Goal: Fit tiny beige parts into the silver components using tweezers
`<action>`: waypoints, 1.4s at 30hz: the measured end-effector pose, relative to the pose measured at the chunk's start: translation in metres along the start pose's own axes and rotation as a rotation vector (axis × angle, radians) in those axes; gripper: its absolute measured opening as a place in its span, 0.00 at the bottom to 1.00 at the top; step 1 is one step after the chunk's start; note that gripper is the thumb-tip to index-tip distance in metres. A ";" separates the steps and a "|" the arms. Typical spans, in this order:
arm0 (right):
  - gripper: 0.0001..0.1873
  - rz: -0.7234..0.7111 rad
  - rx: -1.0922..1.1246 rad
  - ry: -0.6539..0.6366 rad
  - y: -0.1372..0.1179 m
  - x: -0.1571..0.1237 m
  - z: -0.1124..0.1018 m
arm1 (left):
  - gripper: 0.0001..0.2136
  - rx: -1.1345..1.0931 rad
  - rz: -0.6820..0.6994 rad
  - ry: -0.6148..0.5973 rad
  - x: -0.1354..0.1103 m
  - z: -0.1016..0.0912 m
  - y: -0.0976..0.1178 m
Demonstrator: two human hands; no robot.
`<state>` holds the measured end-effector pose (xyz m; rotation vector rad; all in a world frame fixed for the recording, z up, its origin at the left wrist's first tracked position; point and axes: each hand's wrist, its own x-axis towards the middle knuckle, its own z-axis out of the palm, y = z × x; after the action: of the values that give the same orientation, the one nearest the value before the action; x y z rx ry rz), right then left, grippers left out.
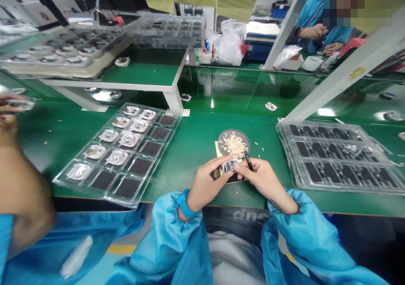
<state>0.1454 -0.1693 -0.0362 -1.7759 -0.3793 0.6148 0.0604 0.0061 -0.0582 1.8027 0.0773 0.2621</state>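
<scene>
My left hand pinches a small silver-and-black part near the table's front edge. My right hand is closed round a thin black tool whose tip points up beside the part. Just beyond them a round dark dish holds a heap of small pale pieces and rests on a yellow pad. Both arms wear blue sleeves, and a blue band is on my left wrist.
A clear tray at left holds several silver parts and empty dark pockets. Another clear tray lies at right. A co-worker's arm holding a part reaches in at far left. White shelf legs stand behind; another person sits far right.
</scene>
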 end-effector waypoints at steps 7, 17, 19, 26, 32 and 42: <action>0.21 0.010 -0.006 -0.022 0.000 0.000 -0.002 | 0.19 0.025 0.071 0.017 -0.001 0.000 0.000; 0.19 -0.165 0.002 0.153 0.006 -0.001 0.011 | 0.25 -0.332 -0.213 -0.012 0.000 0.002 -0.006; 0.19 -0.166 0.058 0.136 0.005 -0.002 0.014 | 0.27 -0.440 -0.234 -0.036 0.000 0.002 -0.009; 0.20 -0.164 0.111 0.144 0.004 -0.005 0.015 | 0.26 -0.462 -0.224 -0.027 -0.003 0.000 -0.007; 0.18 -0.181 0.079 0.195 0.006 -0.011 0.020 | 0.22 -0.457 -0.212 0.014 -0.008 0.006 -0.002; 0.17 -0.155 0.095 0.123 0.001 -0.010 0.023 | 0.15 -0.289 -0.081 0.076 -0.012 0.013 0.015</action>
<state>0.1240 -0.1570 -0.0401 -1.6666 -0.3922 0.4055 0.0508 -0.0126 -0.0484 1.4994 0.1585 0.2697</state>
